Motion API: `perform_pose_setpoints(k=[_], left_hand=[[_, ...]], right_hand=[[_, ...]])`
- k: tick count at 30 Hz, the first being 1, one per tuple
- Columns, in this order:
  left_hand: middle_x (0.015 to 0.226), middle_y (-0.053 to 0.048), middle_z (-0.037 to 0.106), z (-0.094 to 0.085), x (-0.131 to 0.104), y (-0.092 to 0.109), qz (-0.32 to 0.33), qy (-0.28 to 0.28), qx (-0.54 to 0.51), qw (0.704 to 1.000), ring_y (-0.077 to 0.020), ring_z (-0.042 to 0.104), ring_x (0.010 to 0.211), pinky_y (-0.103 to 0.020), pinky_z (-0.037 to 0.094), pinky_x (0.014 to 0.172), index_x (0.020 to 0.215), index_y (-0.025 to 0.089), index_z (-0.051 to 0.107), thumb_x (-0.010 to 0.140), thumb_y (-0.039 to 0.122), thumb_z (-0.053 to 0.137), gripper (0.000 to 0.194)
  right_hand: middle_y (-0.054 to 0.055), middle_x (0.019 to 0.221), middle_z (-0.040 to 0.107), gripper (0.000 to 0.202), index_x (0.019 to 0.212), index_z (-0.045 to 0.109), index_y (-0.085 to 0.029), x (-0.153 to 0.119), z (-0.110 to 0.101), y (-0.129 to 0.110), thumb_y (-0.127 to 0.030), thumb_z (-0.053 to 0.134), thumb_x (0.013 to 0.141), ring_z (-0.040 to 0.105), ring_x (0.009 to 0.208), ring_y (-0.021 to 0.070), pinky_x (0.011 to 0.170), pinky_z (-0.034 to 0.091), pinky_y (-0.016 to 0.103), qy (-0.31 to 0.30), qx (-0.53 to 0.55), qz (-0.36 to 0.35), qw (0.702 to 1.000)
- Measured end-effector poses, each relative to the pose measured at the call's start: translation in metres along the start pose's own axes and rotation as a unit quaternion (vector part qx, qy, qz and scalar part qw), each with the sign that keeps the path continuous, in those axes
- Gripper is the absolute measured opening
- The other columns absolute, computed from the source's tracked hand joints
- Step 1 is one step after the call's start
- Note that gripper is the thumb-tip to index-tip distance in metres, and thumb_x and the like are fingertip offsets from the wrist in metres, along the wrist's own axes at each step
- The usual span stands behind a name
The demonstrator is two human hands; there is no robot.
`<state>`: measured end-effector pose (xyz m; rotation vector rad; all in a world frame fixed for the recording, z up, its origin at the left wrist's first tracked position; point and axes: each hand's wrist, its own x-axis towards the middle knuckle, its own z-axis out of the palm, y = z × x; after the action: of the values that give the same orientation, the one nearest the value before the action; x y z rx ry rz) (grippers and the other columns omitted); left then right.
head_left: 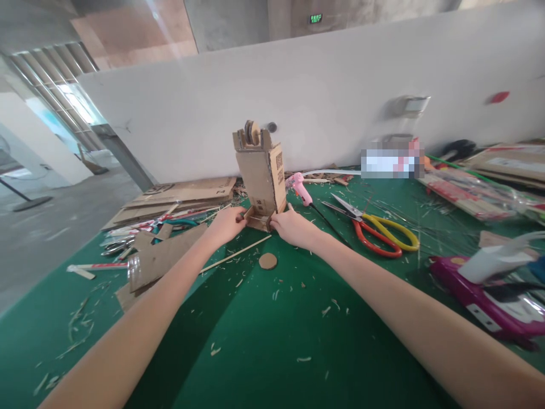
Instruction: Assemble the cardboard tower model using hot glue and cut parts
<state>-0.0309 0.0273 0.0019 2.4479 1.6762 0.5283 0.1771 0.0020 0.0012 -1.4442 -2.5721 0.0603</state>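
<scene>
A tall cardboard tower [259, 176] stands upright on the green table, with a round cardboard wheel [252, 132] set between flaps at its top. Low at its front is a small tray-like base piece. My left hand [225, 224] pinches the left side of this base, and a small dark round end shows at its fingertips. On the right side, my right hand [293, 226] grips the base's edge between thumb and fingers. A loose cardboard disc [268, 261] lies flat just in front, beside a thin wooden stick [236, 253].
Right of the tower lie a pink glue gun [300, 189] and large scissors [370, 226] with red and yellow handles. A purple power strip [481, 301] sits at the right. Cardboard scraps [166, 255] and sticks crowd the left. A white wall [306, 108] rises behind.
</scene>
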Motion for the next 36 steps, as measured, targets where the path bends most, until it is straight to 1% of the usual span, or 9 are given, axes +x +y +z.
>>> perform_pose_setpoints(k=[9, 12, 14, 16, 18, 20, 23, 28, 36], left_hand=[[0.086, -0.005, 0.073, 0.003, 0.001, -0.001, -0.010, 0.013, -0.009, 1.000, -0.0234, 0.068, 0.085, -0.028, 0.048, 0.074, 0.098, 0.020, 0.068, 0.081, 0.031, 0.052, 0.026], [0.087, -0.006, 0.074, 0.004, 0.001, -0.003, -0.014, 0.017, -0.014, 1.000, -0.0237, 0.068, 0.085, -0.028, 0.049, 0.073, 0.097, 0.021, 0.069, 0.080, 0.031, 0.052, 0.026], [0.088, -0.006, 0.074, 0.005, 0.002, -0.004, -0.018, 0.017, -0.016, 1.000, -0.0235, 0.069, 0.085, -0.028, 0.048, 0.072, 0.093, 0.021, 0.069, 0.080, 0.031, 0.052, 0.024], [0.088, -0.005, 0.074, 0.006, 0.001, -0.004, -0.025, 0.016, -0.015, 0.999, -0.0230, 0.068, 0.084, -0.027, 0.048, 0.072, 0.089, 0.020, 0.069, 0.081, 0.032, 0.051, 0.023], [0.087, -0.005, 0.074, 0.006, 0.000, -0.003, -0.027, 0.020, -0.009, 0.999, -0.0227, 0.068, 0.083, -0.027, 0.048, 0.071, 0.088, 0.020, 0.069, 0.081, 0.032, 0.051, 0.022], [0.088, -0.005, 0.074, 0.007, 0.000, -0.003, -0.019, 0.026, -0.001, 0.999, -0.0227, 0.068, 0.083, -0.027, 0.048, 0.071, 0.089, 0.020, 0.069, 0.081, 0.031, 0.051, 0.023], [0.089, -0.005, 0.074, 0.009, -0.001, -0.005, -0.008, 0.032, 0.002, 0.999, -0.0225, 0.068, 0.083, -0.027, 0.048, 0.071, 0.093, 0.021, 0.068, 0.082, 0.030, 0.050, 0.023], [0.090, -0.005, 0.073, 0.010, -0.001, -0.006, -0.001, 0.035, 0.007, 0.999, -0.0220, 0.068, 0.082, -0.027, 0.048, 0.072, 0.097, 0.021, 0.068, 0.083, 0.030, 0.049, 0.025], [0.085, -0.005, 0.073, 0.009, -0.002, -0.004, 0.016, 0.041, 0.014, 0.999, -0.0211, 0.067, 0.078, -0.026, 0.046, 0.068, 0.091, 0.020, 0.067, 0.084, 0.030, 0.049, 0.022]], right_hand=[[0.015, 0.102, 0.070, 0.032, 0.092, 0.066, -0.011, 0.008, 0.004, 0.004, -0.020, 0.036, 0.098, 0.062, 0.107, 0.0243, 0.099, 0.037, 0.037, -0.012, 0.084, 0.006, 0.996], [0.011, 0.094, 0.071, 0.032, 0.090, 0.064, -0.013, 0.006, 0.001, 0.009, -0.024, 0.035, 0.099, 0.068, 0.086, 0.0179, 0.086, 0.048, 0.031, -0.040, 0.147, 0.010, 0.988], [0.009, 0.090, 0.072, 0.029, 0.093, 0.062, -0.013, 0.002, -0.001, 0.015, -0.022, 0.035, 0.099, 0.068, 0.069, 0.0127, 0.071, 0.054, 0.025, -0.075, 0.203, 0.015, 0.976], [0.010, 0.093, 0.072, 0.024, 0.096, 0.060, -0.011, -0.002, -0.002, 0.021, -0.015, 0.036, 0.097, 0.068, 0.068, 0.0103, 0.062, 0.055, 0.020, -0.104, 0.288, 0.031, 0.952], [0.011, 0.094, 0.070, 0.022, 0.096, 0.059, -0.010, -0.004, 0.000, 0.025, -0.010, 0.038, 0.096, 0.068, 0.071, 0.0101, 0.060, 0.056, 0.019, -0.100, 0.370, 0.053, 0.922], [0.010, 0.088, 0.069, 0.019, 0.090, 0.059, -0.011, -0.005, 0.002, 0.026, -0.011, 0.041, 0.095, 0.066, 0.067, 0.0099, 0.054, 0.055, 0.018, -0.078, 0.409, 0.065, 0.907], [0.007, 0.081, 0.067, 0.017, 0.083, 0.059, -0.013, -0.005, 0.003, 0.023, -0.013, 0.045, 0.094, 0.063, 0.060, 0.0084, 0.047, 0.052, 0.014, -0.055, 0.391, 0.062, 0.917], [0.005, 0.078, 0.067, 0.020, 0.078, 0.056, -0.014, -0.005, 0.001, 0.016, -0.013, 0.043, 0.094, 0.062, 0.056, 0.0075, 0.044, 0.051, 0.014, -0.041, 0.372, 0.082, 0.924], [0.003, 0.071, 0.065, 0.020, 0.075, 0.055, -0.015, 0.000, 0.002, 0.009, -0.014, 0.047, 0.093, 0.057, 0.047, 0.0058, 0.038, 0.046, 0.013, -0.022, 0.344, 0.099, 0.934]])
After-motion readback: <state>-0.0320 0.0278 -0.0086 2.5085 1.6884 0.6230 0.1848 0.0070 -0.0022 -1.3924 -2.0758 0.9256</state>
